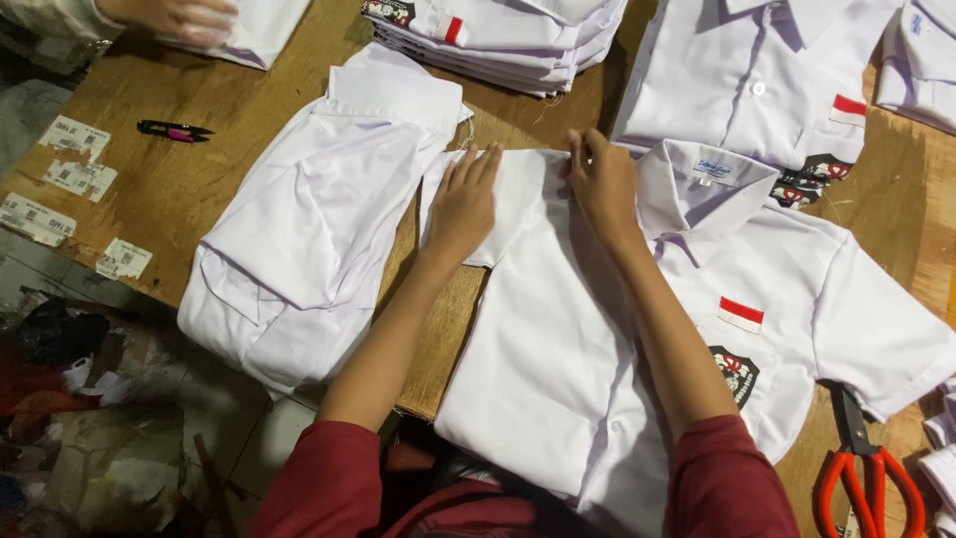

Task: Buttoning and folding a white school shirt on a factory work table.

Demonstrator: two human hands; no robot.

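Note:
A white short-sleeved shirt [558,339] with a red-and-white patch and a dark badge on its pocket lies face up on the wooden table [189,189]. My left hand [463,204] presses flat on the shirt's folded-in left sleeve. My right hand [600,184] pinches the fabric at the shoulder beside the collar. A folded white shirt [309,229] lies just left of my left hand.
A stack of folded shirts [498,40] sits at the top centre, and more flat shirts [767,80] at the top right. Orange-handled scissors [864,468] lie at the lower right, small black thread snips [171,131] at the left. Another person's hand [174,18] rests at the top left corner.

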